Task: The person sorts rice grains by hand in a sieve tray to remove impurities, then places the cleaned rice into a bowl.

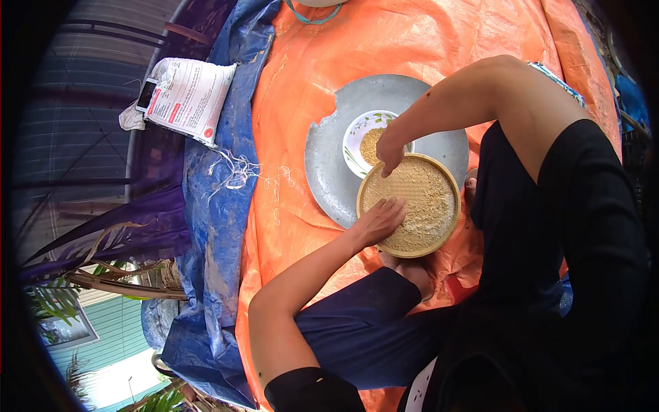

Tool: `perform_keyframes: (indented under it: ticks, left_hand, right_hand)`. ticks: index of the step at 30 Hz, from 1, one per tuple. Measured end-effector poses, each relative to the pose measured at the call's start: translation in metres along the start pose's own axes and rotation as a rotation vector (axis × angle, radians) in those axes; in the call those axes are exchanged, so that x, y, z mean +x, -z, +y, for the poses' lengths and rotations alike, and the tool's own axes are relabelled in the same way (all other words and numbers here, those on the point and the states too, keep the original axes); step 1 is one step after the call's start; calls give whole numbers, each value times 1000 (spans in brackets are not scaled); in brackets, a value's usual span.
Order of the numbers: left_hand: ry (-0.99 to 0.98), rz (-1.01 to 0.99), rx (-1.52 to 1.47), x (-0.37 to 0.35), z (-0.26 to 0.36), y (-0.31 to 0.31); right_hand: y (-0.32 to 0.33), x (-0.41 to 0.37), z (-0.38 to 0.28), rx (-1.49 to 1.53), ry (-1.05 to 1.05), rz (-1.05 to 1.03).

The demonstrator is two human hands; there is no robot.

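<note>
A round shallow basket with a raised rim holds a thin layer of pale, husk-like grain. My left hand reaches over its near left rim, its fingers stretched out flat on the grain. At the upper left rim is my right hand, fingers drawn together and pointing down; whatever they pinch is hidden. Partly behind that hand stands a white bowl with a green leaf pattern, with golden grain inside. The bowl rests on a round grey metal sheet with a ragged edge.
An orange tarp covers the ground, bordered by a blue tarp. A white printed sack lies at upper left with a phone against it. Loose white strings lie below the sack. My bare feet are close beside the basket.
</note>
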State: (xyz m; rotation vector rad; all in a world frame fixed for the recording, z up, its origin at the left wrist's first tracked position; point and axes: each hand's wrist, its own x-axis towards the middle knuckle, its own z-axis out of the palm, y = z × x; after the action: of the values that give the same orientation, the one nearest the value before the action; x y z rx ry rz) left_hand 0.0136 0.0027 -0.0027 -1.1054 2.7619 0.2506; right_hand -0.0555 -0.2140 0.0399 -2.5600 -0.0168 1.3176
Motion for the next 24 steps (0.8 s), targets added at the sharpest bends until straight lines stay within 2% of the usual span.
perform_keyframes:
  ticks: [3,6,12,14,15,16,18,22,24]
  left_hand:
    - [-98,20,74,-1,3,0]
    - [-91,-87,-78,1,9,6]
    - [-192,-43,-80,-5,14,3]
    - [-224,-19,-90,-10,13,-3]
    - [-242,-7,-94,-12,13,-6]
    - [-242,-35,-108,-13,12,-8]
    - [-250,-89,-134,-14,12,-11]
    - [-220,-115,-233,-14,12,-16]
    - [-207,-155,-249,-10,12,-16]
  right_hand:
    - [1,3,0,-21,29,5]
    - [2,6,0,-20,39,15]
    - [-1,11,4,-65,74,-25]
    - [-22,31,11,-272,98,113]
    - [-23,24,9,-259,94,180]
    - [-24,18,8,-245,89,247]
    - [-28,3,4,17,45,373]
    - [-33,-26,-2,10,9,361]
    - [-50,-30,9,-169,18,313]
